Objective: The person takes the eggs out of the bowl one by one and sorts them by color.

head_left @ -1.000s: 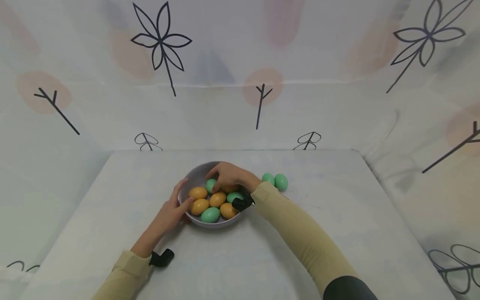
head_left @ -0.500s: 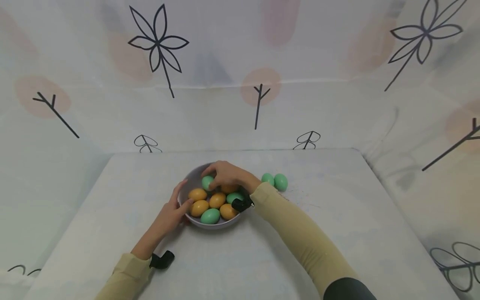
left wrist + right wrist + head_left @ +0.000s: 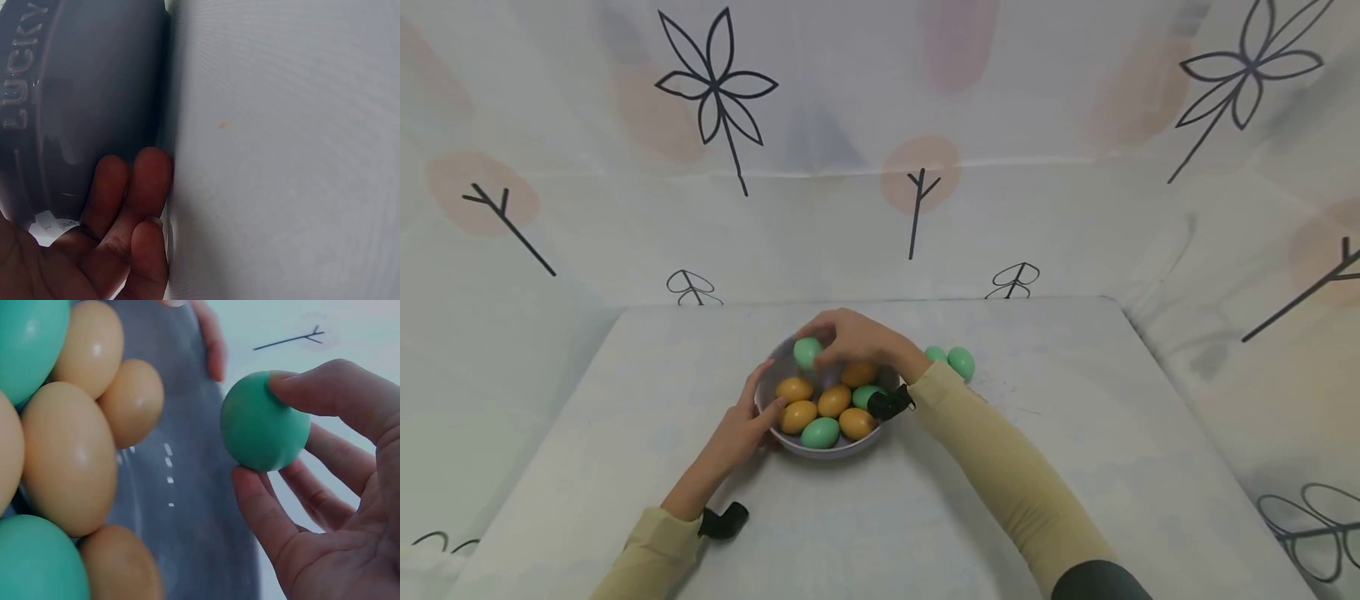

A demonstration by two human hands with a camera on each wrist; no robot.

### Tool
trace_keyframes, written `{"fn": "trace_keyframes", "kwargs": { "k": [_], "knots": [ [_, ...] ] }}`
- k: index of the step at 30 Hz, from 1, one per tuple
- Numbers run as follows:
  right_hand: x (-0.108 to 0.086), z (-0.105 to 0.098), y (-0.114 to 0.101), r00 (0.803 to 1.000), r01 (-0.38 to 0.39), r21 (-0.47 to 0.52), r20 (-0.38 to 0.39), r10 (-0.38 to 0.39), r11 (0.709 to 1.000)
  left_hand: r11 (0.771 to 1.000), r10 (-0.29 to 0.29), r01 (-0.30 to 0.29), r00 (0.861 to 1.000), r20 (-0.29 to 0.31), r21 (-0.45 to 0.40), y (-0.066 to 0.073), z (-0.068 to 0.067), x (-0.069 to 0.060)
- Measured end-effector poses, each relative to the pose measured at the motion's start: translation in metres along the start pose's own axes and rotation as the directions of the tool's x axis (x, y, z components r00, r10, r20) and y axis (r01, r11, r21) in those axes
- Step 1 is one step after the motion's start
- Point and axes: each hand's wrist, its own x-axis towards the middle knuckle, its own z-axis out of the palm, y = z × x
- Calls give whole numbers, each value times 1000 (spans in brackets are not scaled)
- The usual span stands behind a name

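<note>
A grey-purple bowl (image 3: 827, 454) holds several orange-yellow eggs (image 3: 834, 401) and green eggs (image 3: 821, 432). My right hand (image 3: 865, 340) pinches a green egg (image 3: 262, 422) between thumb and fingertips, lifted over the far part of the bowl. At the bowl's left side my left hand (image 3: 741, 425) grips it, thumb over the rim and fingers against the outer wall. In the left wrist view, those fingers (image 3: 150, 181) touch the lower wall, where raised letters read "LUCKY".
Two green eggs (image 3: 961, 364) lie on the white table (image 3: 880, 525) to the right of the bowl, partly behind the right wrist. Patterned cloth (image 3: 850, 233) stands behind and at both sides of the table.
The right hand has raised the green egg from among the others and carried it slightly up and left. The left hand and the bowl have stayed put.
</note>
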Motion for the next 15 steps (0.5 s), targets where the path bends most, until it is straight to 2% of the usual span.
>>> {"fn": "trace_keyframes", "kwargs": {
  "k": [15],
  "knots": [
    [-13,-11,-6,996,87,154,-13,-86,984,1000,19,-19,1000,8,-17,-2,0,0]
  ]
}}
